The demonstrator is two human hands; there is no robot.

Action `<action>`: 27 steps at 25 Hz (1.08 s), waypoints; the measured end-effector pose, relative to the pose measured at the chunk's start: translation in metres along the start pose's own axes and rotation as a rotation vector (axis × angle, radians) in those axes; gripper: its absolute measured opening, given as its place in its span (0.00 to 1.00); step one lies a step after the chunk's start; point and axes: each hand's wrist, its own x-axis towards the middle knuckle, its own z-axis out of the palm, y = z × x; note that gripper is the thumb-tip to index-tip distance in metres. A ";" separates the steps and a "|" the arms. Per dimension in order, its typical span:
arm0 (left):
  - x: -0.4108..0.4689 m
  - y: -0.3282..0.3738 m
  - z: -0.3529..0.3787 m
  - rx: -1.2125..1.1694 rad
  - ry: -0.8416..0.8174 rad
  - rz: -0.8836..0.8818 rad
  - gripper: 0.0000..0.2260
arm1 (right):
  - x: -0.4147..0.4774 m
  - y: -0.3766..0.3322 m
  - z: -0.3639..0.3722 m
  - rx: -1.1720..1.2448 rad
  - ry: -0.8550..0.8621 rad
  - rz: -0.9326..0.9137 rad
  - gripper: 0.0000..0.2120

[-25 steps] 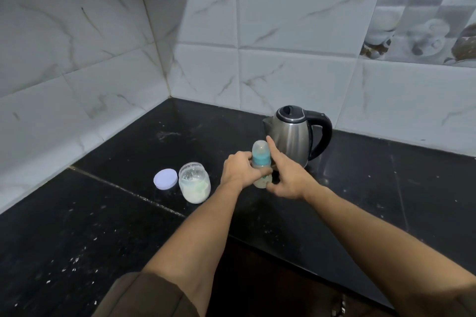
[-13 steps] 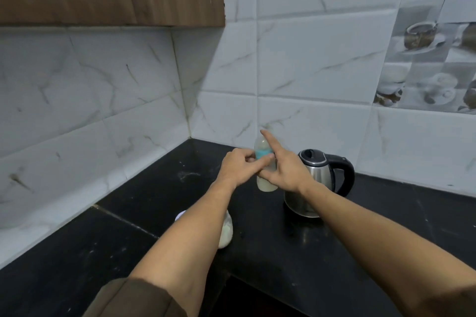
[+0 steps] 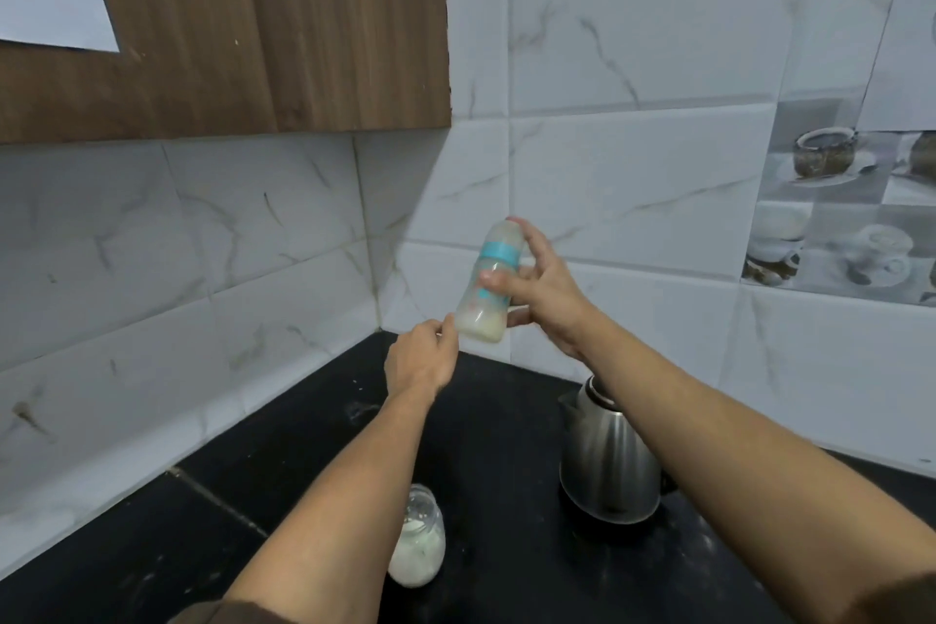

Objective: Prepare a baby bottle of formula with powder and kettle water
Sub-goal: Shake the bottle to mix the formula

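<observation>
My right hand (image 3: 544, 289) holds a clear baby bottle (image 3: 489, 289) with a blue collar up in the air in front of the wall tiles, one finger over its top. Pale milky liquid fills the bottle's bottom part. My left hand (image 3: 420, 362) sits just below and to the left, fingertips touching or nearly touching the bottle's base; its fingers are curled loosely. A steel kettle (image 3: 605, 466) stands on the black counter (image 3: 314, 461) under my right forearm. A glass jar of white powder (image 3: 418, 547) stands open beside my left forearm.
A wooden wall cabinet (image 3: 228, 25) hangs at the upper left. Marble-look tiles line the corner walls, with a cup-patterned tile (image 3: 841, 208) at the right. White specks lie scattered on the counter.
The bottle has been lifted from counter height up in front of the wall. My left hand has let go of its collar and now sits at its base. The view has tilted upward.
</observation>
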 end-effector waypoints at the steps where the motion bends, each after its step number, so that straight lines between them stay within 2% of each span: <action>1: 0.004 0.003 0.001 0.023 0.008 0.004 0.21 | 0.003 -0.001 -0.001 -0.032 -0.046 -0.014 0.41; 2: 0.007 0.005 0.001 0.031 0.015 0.002 0.22 | 0.006 -0.005 -0.004 0.016 -0.018 -0.042 0.41; 5: 0.012 0.003 0.002 0.028 0.036 -0.018 0.24 | 0.023 -0.025 -0.018 0.433 0.339 -0.123 0.40; 6: 0.012 0.003 0.002 0.039 0.041 -0.024 0.24 | 0.030 -0.032 -0.024 0.549 0.410 -0.131 0.39; 7: 0.012 0.004 0.003 0.054 0.047 -0.024 0.23 | 0.035 -0.037 -0.026 0.581 0.403 -0.123 0.38; 8: 0.012 0.005 0.003 0.069 0.051 -0.026 0.23 | 0.037 -0.040 -0.025 0.527 0.318 -0.099 0.39; 11: 0.015 0.011 0.007 0.106 0.052 -0.022 0.22 | 0.028 -0.043 -0.012 0.130 -0.121 -0.040 0.38; 12: 0.017 0.013 0.007 0.110 0.055 -0.019 0.22 | 0.027 -0.042 -0.011 0.044 -0.215 -0.050 0.38; 13: 0.018 0.015 0.005 0.110 0.063 -0.013 0.23 | 0.027 -0.043 -0.011 0.030 -0.226 -0.064 0.38; 14: 0.019 0.017 0.004 0.109 0.072 -0.004 0.23 | 0.029 -0.045 -0.012 0.091 -0.162 -0.093 0.39; 17: 0.022 0.021 -0.001 0.098 0.097 0.014 0.23 | 0.043 -0.055 -0.018 0.525 0.260 -0.137 0.40; 18: 0.022 0.023 -0.002 0.096 0.102 0.011 0.23 | 0.048 -0.059 -0.018 0.636 0.347 -0.146 0.40; 19: 0.022 0.024 -0.003 0.097 0.106 0.009 0.23 | 0.050 -0.061 -0.018 0.655 0.362 -0.145 0.40; 21: 0.022 0.027 -0.002 0.115 0.104 0.021 0.23 | 0.045 -0.064 -0.011 0.450 0.171 -0.123 0.41; 24: 0.022 0.032 -0.002 0.126 0.085 0.020 0.21 | 0.030 -0.061 -0.001 -0.022 -0.269 -0.120 0.39; 25: 0.022 0.033 -0.004 0.123 0.090 0.020 0.21 | 0.030 -0.061 -0.001 -0.054 -0.300 -0.128 0.40; 27: 0.023 0.031 -0.007 0.121 0.107 0.032 0.22 | 0.034 -0.065 -0.003 0.123 -0.135 -0.164 0.41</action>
